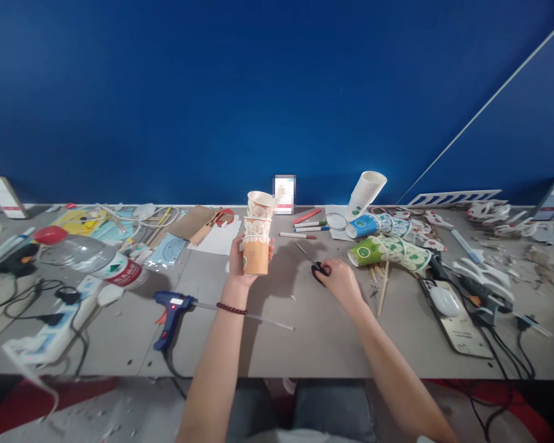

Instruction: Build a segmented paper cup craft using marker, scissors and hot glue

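Note:
My left hand [237, 261] is wrapped round a stack of orange patterned paper cups [256, 255], held upright above the middle of the table. On the table to the right, my right hand [339, 275] has its fingers closed at the black handles of small scissors [320, 272], whose blades point away to the upper left. Beyond that hand lie a green patterned cup stack [383, 252] and a blue one [373, 225], both on their sides. A stack of white cups [365, 192] leans behind them.
Left of my arm lies a blue glue gun [170, 317], its glue stick reaching under my wrist. A bottle [96, 258] and power strip [69, 326] are farther left. Markers [311, 229] lie near the wall. A phone [459, 320] with a white mouse [444, 302] is at right.

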Tool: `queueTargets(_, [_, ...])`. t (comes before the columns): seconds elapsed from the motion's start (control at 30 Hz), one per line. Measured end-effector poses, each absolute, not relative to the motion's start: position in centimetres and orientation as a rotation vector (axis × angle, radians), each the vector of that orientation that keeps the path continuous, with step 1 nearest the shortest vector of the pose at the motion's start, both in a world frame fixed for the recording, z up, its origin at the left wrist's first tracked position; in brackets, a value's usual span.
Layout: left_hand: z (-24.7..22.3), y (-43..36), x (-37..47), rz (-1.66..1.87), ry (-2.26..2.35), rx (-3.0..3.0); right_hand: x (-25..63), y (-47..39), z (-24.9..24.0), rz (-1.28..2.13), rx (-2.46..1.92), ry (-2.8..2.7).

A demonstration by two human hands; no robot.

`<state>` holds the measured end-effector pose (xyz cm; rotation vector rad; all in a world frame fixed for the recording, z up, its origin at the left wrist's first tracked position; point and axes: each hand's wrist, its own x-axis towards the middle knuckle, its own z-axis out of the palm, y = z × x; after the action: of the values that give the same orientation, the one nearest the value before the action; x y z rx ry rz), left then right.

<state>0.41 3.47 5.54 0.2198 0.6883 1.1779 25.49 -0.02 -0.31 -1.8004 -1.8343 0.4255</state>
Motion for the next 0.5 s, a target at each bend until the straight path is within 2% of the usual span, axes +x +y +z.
queueTargets(0.5, [4.0,3.7,1.2,1.163,0.663,0.282,25.7,0.5,-1.6,0.519,-1.687,-1.804])
